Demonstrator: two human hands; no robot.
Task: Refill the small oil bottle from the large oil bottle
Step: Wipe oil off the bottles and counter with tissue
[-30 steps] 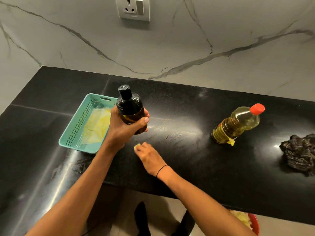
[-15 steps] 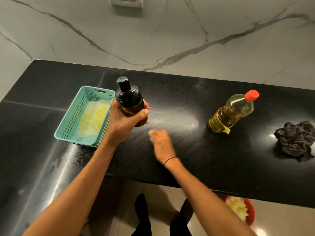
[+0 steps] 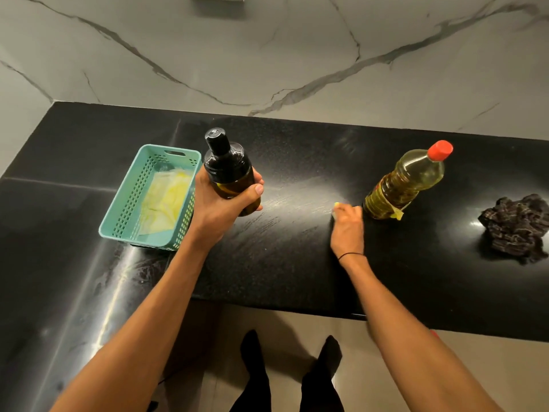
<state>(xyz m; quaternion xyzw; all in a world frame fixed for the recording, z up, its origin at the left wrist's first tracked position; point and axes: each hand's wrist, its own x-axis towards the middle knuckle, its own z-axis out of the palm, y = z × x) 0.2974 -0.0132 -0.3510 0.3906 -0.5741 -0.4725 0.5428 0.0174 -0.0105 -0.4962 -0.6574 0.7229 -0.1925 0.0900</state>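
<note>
Black stone makes up the worktop (image 3: 297, 263), and a smeared, streaky patch shines on it between my two hands. My right hand (image 3: 347, 226) is down on that patch, just beside the base of the large oil bottle (image 3: 407, 181), with a scrap of something pale yellow-green (image 3: 336, 207) showing past my fingertips. It looks like a wipe or a small cloth. Whether my right fingers are curled round it or pressing it flat I cannot tell from here.

I judge the step in hand to be wiping up oil. To do it well I should keep the wipe flat, sweep in overlapping strokes, and stop short of the large bottle so I don't knock it.

That large bottle stands near the middle right of the worktop, red cap (image 3: 440, 150) on, its long axis running base to cap and leaning up and to the right in this wide view. I take it to be upright.

To its left, my left hand (image 3: 219, 203) grips the small oil bottle (image 3: 230, 173) round its lower body, fingers and thumb wrapped tight. It appears lifted off the worktop, beside the teal basket (image 3: 127, 203). Its black cap (image 3: 217, 141) is on and points up and slightly left, the long axis near vertical. I should keep it that way so nothing drips.
</note>
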